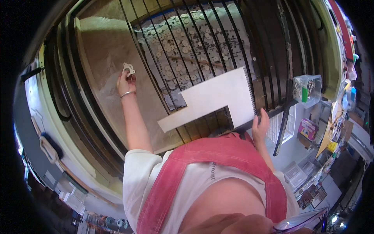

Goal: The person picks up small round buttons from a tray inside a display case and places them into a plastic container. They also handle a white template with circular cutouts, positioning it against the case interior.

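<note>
My left hand point(126, 84) reaches forward at the left and pinches a small flat cream-coloured cut-out piece point(128, 69) with round holes. It is over a brown, dusty surface beside the dark slats. My right hand point(261, 126) is low at the right, fingers apart, beside the toothed right edge of a large pale flat board point(218, 95). Whether it touches the board is hard to tell. The board has a stepped outline with a rectangular notch, and lies across the slats in front of me.
Long dark slats point(187, 50) run away from me. Beneath them lie several small round pieces point(181, 48) on a pale sheet. At the right stand a clear plastic bin point(307, 91) with green inside, a white basket point(289, 126) and a pink-purple box point(307, 128).
</note>
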A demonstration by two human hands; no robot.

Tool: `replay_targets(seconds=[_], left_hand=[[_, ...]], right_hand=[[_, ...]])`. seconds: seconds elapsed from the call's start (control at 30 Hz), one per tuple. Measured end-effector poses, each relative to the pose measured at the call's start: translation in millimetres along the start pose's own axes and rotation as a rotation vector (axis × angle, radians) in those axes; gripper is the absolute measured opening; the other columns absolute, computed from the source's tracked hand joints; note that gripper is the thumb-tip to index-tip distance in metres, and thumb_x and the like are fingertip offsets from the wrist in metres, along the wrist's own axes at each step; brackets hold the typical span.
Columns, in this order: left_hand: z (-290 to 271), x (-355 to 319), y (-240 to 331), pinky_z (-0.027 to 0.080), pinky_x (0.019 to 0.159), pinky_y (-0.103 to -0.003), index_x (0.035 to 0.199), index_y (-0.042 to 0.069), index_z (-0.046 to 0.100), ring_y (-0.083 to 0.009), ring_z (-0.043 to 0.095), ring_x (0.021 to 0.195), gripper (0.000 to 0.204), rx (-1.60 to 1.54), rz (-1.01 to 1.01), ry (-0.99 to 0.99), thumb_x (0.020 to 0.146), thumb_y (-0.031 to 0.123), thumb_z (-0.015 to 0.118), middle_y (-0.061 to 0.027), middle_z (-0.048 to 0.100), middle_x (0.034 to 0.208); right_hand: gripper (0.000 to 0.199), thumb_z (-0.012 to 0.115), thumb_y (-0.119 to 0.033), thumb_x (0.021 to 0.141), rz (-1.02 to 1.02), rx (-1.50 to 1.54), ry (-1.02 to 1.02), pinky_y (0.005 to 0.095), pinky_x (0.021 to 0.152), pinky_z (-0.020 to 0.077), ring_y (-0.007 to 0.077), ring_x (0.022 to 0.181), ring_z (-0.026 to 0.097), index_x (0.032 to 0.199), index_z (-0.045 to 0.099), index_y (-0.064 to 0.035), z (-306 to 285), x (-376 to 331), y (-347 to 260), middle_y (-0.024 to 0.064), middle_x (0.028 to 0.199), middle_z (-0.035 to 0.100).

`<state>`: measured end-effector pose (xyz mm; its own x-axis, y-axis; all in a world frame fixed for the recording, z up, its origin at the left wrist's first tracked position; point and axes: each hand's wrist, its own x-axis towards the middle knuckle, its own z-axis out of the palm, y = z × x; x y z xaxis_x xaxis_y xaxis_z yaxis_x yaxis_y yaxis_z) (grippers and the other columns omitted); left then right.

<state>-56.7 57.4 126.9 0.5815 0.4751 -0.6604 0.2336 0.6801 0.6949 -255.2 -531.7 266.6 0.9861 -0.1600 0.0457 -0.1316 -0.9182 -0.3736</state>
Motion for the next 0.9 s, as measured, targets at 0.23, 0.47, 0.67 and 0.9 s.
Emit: replay_targets(seconds=[0.23,0.47,0.67,0.9], left_hand=[[-65,-141,20,0.042,0.067,-0.028,0.121,0.013,0.064,-0.0127,0.062,0.084,0.032,-0.072,0.119,0.033,0.088,0.011,0.063,0.003,0.069,0.097],[-69,-259,0,0.043,0.066,-0.032,0.112,0.008,0.066,-0.0147,0.063,0.087,0.025,-0.083,0.144,0.057,0.088,0.016,0.066,0.0003,0.07,0.099],[-45,-315,-48,0.053,0.075,-0.035,0.119,0.0,0.062,-0.0224,0.066,0.095,0.03,-0.04,0.145,-0.047,0.09,0.006,0.06,-0.0092,0.069,0.107],[52,-413,-162,0.054,0.068,-0.028,0.116,-0.004,0.063,-0.0174,0.066,0.089,0.026,0.353,-0.058,-0.263,0.092,0.003,0.059,-0.0121,0.068,0.11]], right_hand=[[0.047,0.063,-0.01,0.09,-0.04,0.143,-0.05,0.0451,0.103,0.0412,0.038,0.121,0.054,0.135,0.052,0.0014,10,-1,19,0.0216,0.131,0.057],[0.044,0.061,-0.01,0.091,0.059,0.391,-0.039,0.0438,0.103,0.0417,0.0378,0.119,0.054,0.133,0.053,0.0028,0,-5,57,0.0219,0.128,0.058],[0.038,0.057,-0.005,0.094,0.177,0.678,-0.019,0.038,0.097,0.0459,0.0295,0.112,0.059,0.131,0.054,0.0037,-17,3,79,0.0175,0.125,0.06],[0.033,0.057,-0.012,0.101,0.226,1.258,-0.579,0.0283,0.089,0.0502,0.0157,0.105,0.063,0.13,0.056,0.0033,-50,32,48,0.0101,0.117,0.066]])
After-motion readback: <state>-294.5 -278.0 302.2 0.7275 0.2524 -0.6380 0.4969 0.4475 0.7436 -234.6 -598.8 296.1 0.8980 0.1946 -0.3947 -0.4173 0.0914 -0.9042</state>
